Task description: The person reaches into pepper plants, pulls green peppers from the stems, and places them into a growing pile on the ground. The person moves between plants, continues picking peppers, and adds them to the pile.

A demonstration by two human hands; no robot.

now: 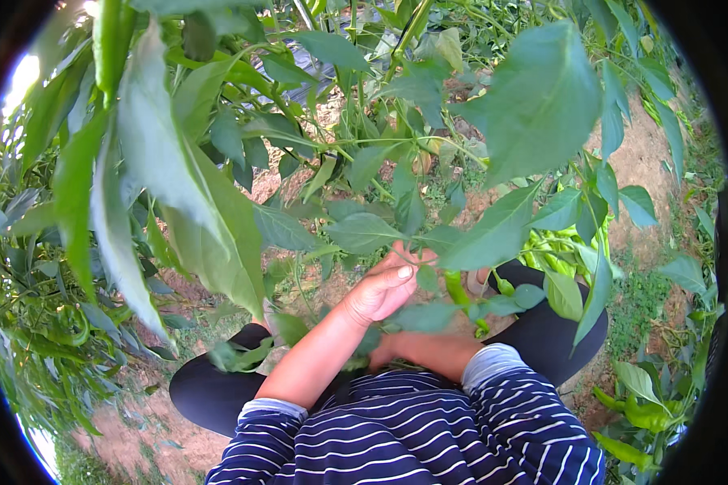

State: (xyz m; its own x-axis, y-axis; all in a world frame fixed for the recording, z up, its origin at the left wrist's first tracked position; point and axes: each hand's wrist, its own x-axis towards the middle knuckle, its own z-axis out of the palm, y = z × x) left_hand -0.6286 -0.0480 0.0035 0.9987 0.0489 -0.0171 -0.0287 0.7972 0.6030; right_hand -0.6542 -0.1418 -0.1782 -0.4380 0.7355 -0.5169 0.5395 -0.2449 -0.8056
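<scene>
My left hand (pixel 388 282) is raised among the leaves of a pepper plant, its thumb up and its fingertips partly behind a green leaf (pixel 364 233). Whether those fingers grip a stem cannot be made out. Low in front of my waist, my right hand (pixel 383 353) reaches across beneath my left forearm. It is blurred and partly covered by leaves, so its fingers and anything in them are hidden. A long green pepper (pixel 457 287) hangs just right of my left hand. Further right, many picked-looking green peppers (pixel 561 248) lie heaped beyond my knee, partly behind leaves.
Large leaves (pixel 537 100) hang close to the camera. Another pepper (pixel 110 51) dangles at upper left. Dense pepper plants (pixel 48 339) line the left side. More peppers (pixel 652 415) show at lower right. Bare soil (pixel 158 430) with small weeds lies around my bent legs (pixel 215 385).
</scene>
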